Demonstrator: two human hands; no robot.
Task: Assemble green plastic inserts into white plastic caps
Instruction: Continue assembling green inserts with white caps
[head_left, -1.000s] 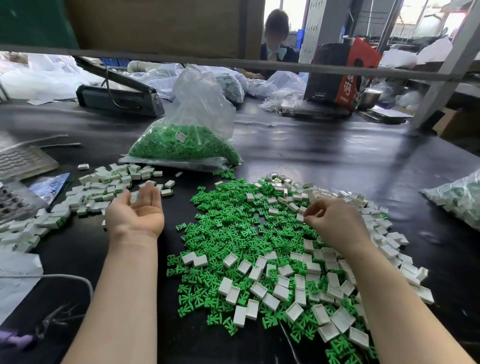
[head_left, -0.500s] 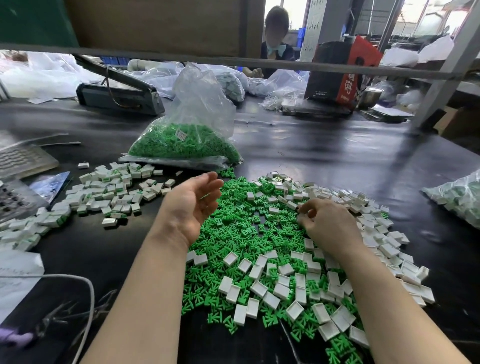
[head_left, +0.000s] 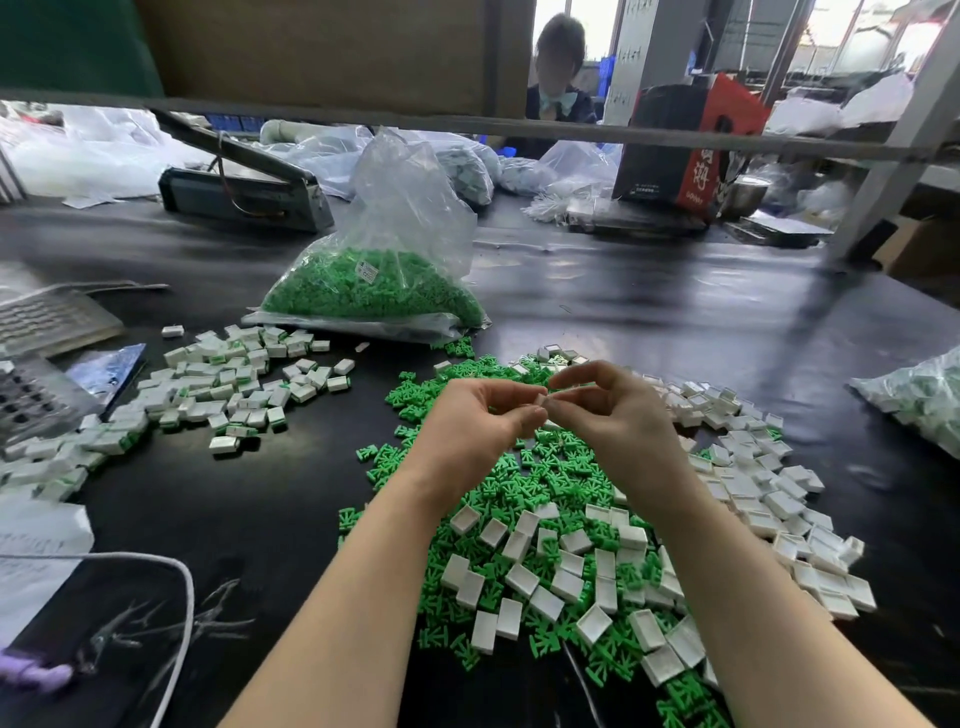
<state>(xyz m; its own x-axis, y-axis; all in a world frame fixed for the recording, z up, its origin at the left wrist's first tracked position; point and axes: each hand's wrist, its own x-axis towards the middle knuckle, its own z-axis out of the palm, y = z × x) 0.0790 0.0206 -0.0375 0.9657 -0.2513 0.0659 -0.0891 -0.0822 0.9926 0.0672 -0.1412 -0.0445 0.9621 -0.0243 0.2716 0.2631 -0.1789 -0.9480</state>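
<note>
Our left hand (head_left: 475, 418) and right hand (head_left: 613, 410) pinch a small, stiff, light white plastic cap (head_left: 542, 400) by its edges between curled fingers (head_left: 524, 415).

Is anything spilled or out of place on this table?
A few green inserts lie loose by the bag of green inserts, seemingly strays. Otherwise the piles look like deliberate working heaps.

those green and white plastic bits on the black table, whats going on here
A person is fitting parts together by hand. The left hand and right hand meet above the pile of loose green plastic inserts, pinching a small white plastic cap between the fingertips. Empty white caps lie to the right, finished pieces to the left, and a clear bag of green inserts sits behind.
</note>
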